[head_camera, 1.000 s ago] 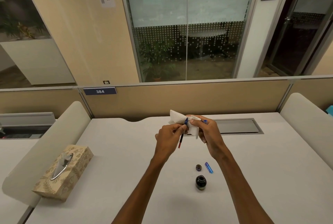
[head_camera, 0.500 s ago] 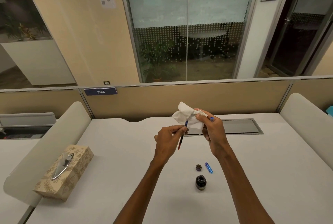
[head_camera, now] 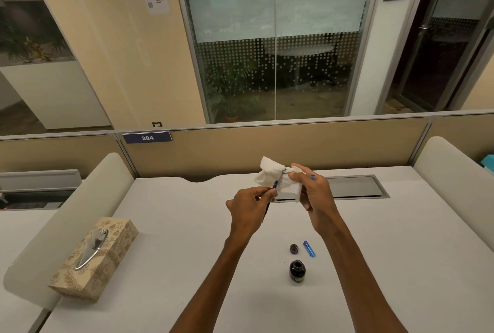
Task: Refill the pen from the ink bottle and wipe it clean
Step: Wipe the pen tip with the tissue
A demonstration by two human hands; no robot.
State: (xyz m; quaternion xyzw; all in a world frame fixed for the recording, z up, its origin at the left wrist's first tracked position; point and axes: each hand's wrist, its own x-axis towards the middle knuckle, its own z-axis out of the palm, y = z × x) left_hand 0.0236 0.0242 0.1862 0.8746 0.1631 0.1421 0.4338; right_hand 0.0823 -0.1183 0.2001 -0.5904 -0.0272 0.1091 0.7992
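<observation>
My left hand (head_camera: 250,205) pinches a thin pen (head_camera: 274,185) with a blue grip section, held above the desk. Its tip end goes into a crumpled white tissue (head_camera: 275,178) that my right hand (head_camera: 314,193) holds around it. A small blue piece shows at my right hand's fingers. On the white desk (head_camera: 173,239) below stand the open dark ink bottle (head_camera: 297,271), its round cap (head_camera: 294,249) and a blue pen part (head_camera: 309,249) lying beside the cap.
A patterned tissue box (head_camera: 93,255) sits at the desk's left side by a grey divider. A grey cable hatch (head_camera: 352,186) lies at the back of the desk, under a beige partition with a "384" label (head_camera: 147,138).
Both hands rose slightly and the tissue has shifted along the pen's tip end. The bottle, cap and blue part on the desk have not moved.
</observation>
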